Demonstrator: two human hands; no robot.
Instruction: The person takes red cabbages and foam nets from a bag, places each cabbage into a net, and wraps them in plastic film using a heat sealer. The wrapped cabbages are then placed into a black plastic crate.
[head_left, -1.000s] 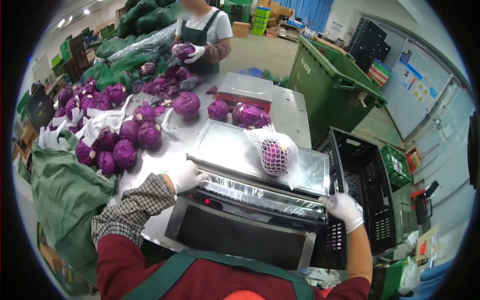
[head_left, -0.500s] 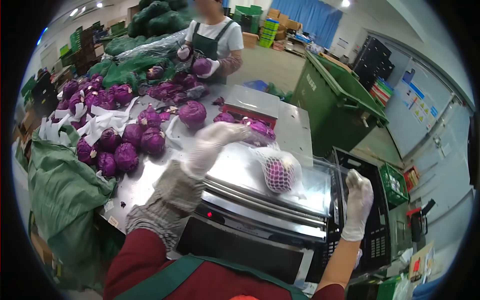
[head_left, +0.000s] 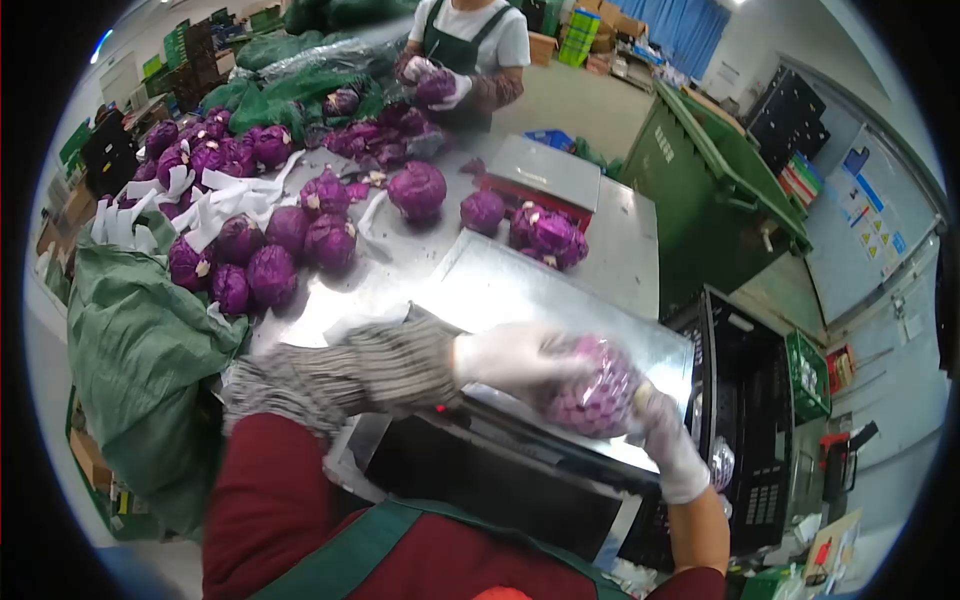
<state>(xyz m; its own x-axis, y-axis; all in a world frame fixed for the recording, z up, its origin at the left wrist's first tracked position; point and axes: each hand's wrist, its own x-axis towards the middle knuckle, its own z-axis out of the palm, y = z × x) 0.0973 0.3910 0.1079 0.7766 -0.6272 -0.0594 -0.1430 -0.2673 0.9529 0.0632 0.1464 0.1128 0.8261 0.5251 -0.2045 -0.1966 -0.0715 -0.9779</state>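
A red cabbage (head_left: 598, 392) in white netting and shiny clear film is between my gloved hands, over the front of the wrapping machine (head_left: 560, 290). My left hand (head_left: 512, 356) is closed against its left side, the fingers partly blurred. At its right end my right hand (head_left: 672, 448) grips the wrapped cabbage near the gathered film; some fingertips are hidden. Two bare red cabbages, a smaller one (head_left: 483, 212) and a larger one (head_left: 550, 236), sit beyond the machine's metal plate, by a red scale (head_left: 545, 170).
Many red cabbages (head_left: 272, 275) and white foam strips (head_left: 215, 215) cover the table's left side. A black crate (head_left: 750, 420) with a wrapped cabbage (head_left: 720, 462) stands at right. A green bin (head_left: 690, 190) is behind it. Across the table a co-worker (head_left: 470, 60) holds a cabbage.
The netted cabbage has come off the machine's plate, toward me, and is now between my hands. My left hand moved right and nearer; my right hand moved left and down to it.
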